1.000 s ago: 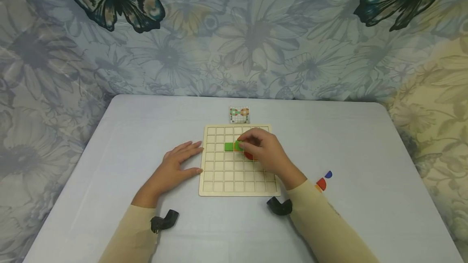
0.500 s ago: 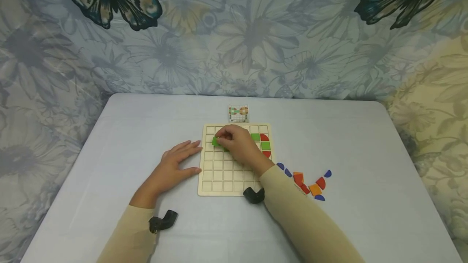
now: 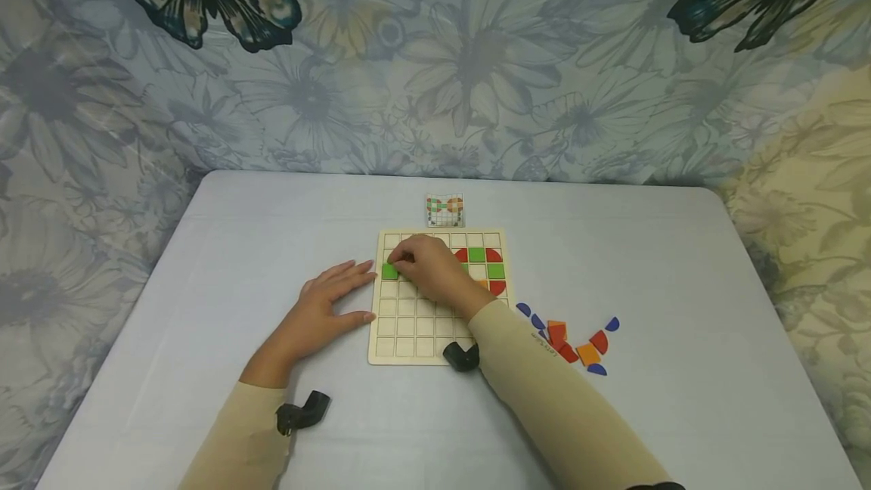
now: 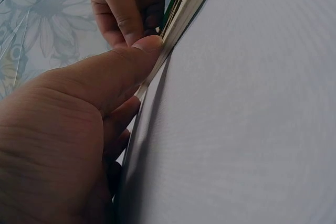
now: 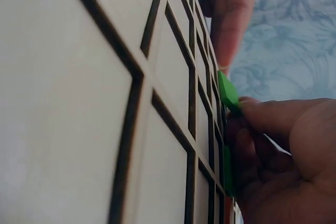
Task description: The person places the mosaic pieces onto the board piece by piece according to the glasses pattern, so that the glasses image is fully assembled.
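Note:
A pale wooden grid board [image 3: 425, 327] lies flat on the white table. My right hand [image 3: 438, 274] reaches across it and pinches a green square tile [image 3: 389, 271] at the leftmost column; the right wrist view shows the tile [image 5: 229, 93] tilted between thumb and fingers. With fingers spread and relaxed, my left hand [image 3: 327, 316] rests beside the board, thumb and fingertips at its left edge. On the board's right side sit a green tile [image 3: 475, 255], another green tile [image 3: 496, 271] and red rounded pieces [image 3: 497, 288]. My right hand and forearm hide part of the middle.
A small pattern card [image 3: 445, 211] lies just behind the board. Right of it, several loose pieces are scattered: an orange square [image 3: 588, 355], a red rounded piece [image 3: 599, 341] and a blue rounded piece [image 3: 596, 370] among them. A floral cloth [image 3: 476, 66] hangs behind the table.
My right hand has moved left across the board with the green tile, from the middle to the leftmost column, uncovering pieces on the right. My left hand stays in place.

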`<control>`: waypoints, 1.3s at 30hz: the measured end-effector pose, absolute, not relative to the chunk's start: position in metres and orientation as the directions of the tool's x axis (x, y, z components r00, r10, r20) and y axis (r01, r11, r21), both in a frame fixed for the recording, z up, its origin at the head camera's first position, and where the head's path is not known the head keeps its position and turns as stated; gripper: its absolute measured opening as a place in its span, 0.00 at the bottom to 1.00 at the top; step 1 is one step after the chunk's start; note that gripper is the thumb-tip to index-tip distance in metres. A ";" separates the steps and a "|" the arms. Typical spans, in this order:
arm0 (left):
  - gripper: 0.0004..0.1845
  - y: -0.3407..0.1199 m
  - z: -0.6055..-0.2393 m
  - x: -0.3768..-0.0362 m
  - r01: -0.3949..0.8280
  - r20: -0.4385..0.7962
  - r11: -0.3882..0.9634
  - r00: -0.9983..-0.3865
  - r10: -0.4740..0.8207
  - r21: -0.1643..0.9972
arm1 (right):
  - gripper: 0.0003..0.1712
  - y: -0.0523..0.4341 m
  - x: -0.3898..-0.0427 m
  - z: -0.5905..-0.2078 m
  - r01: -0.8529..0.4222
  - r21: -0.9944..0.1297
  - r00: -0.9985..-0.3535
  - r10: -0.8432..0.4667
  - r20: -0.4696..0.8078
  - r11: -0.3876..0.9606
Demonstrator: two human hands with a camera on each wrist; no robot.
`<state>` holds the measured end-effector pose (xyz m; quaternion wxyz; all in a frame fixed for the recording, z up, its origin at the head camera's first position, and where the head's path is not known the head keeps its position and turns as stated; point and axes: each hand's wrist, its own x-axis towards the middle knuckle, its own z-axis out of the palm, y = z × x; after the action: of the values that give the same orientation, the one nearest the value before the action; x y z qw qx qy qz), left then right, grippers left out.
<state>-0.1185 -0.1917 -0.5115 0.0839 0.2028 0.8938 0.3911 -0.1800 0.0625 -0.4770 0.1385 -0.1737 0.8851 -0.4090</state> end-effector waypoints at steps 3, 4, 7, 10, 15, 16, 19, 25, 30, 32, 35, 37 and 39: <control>0.37 -0.191 -0.512 -0.119 0.301 0.013 0.612 -0.903 0.429 0.731 | 0.06 0.062 -0.180 -0.477 -0.199 -0.772 -0.896 -0.431 -0.106 0.604; 0.37 -0.191 -0.512 -0.119 0.302 0.015 0.612 -0.903 0.429 0.731 | 0.06 0.062 -0.179 -0.477 -0.196 -0.775 -0.896 -0.431 -0.107 0.600; 0.38 -0.191 -0.512 -0.118 0.310 0.025 0.607 -0.902 0.430 0.732 | 0.05 0.063 -0.178 -0.477 -0.191 -0.788 -0.898 -0.429 -0.101 0.586; 0.38 -0.191 -0.512 -0.118 0.315 0.034 0.599 -0.901 0.433 0.736 | 0.07 0.064 -0.177 -0.477 -0.186 -0.812 -0.900 -0.428 -0.086 0.554; 0.38 -0.191 -0.512 -0.117 0.315 0.035 0.595 -0.901 0.433 0.740 | 0.17 0.066 -0.175 -0.476 -0.129 -0.873 -0.913 -0.399 -0.080 0.471; 0.38 -0.191 -0.512 -0.117 0.314 0.034 0.596 -0.901 0.433 0.739 | 0.19 0.067 -0.175 -0.476 -0.120 -0.880 -0.917 -0.391 -0.079 0.459; 0.38 -0.191 -0.513 -0.118 0.313 0.029 0.601 -0.900 0.434 0.735 | 0.24 0.068 -0.175 -0.472 -0.103 -0.888 -0.922 -0.379 -0.084 0.447; 0.38 -0.191 -0.513 -0.119 0.319 0.031 0.602 -0.898 0.439 0.732 | 0.27 0.067 -0.173 -0.472 -0.107 -0.884 -0.905 -0.414 -0.103 0.454; 0.38 -0.191 -0.512 -0.119 0.325 0.040 0.593 -0.896 0.442 0.737 | 0.31 0.067 -0.173 -0.469 -0.123 -0.889 -0.899 -0.430 -0.089 0.442; 0.38 -0.190 -0.511 -0.119 0.326 0.042 0.591 -0.896 0.442 0.738 | 0.32 0.068 -0.173 -0.467 -0.119 -0.896 -0.899 -0.430 -0.086 0.428; 0.37 -0.190 -0.511 -0.118 0.320 0.036 0.595 -0.898 0.438 0.737 | 0.33 0.070 -0.174 -0.462 -0.093 -0.923 -0.899 -0.430 -0.084 0.374; 0.37 -0.190 -0.511 -0.118 0.314 0.031 0.598 -0.900 0.435 0.738 | 0.34 0.072 -0.174 -0.459 -0.072 -0.945 -0.895 -0.439 -0.080 0.319; 0.37 -0.190 -0.511 -0.118 0.308 0.026 0.600 -0.902 0.431 0.738 | 0.34 0.074 -0.174 -0.455 -0.053 -0.966 -0.887 -0.457 -0.072 0.255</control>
<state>-0.1179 -0.1901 -0.5109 0.0775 0.2075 0.8912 0.3960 -0.1741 0.0742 -0.4555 0.1716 -0.1649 0.7733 -0.5877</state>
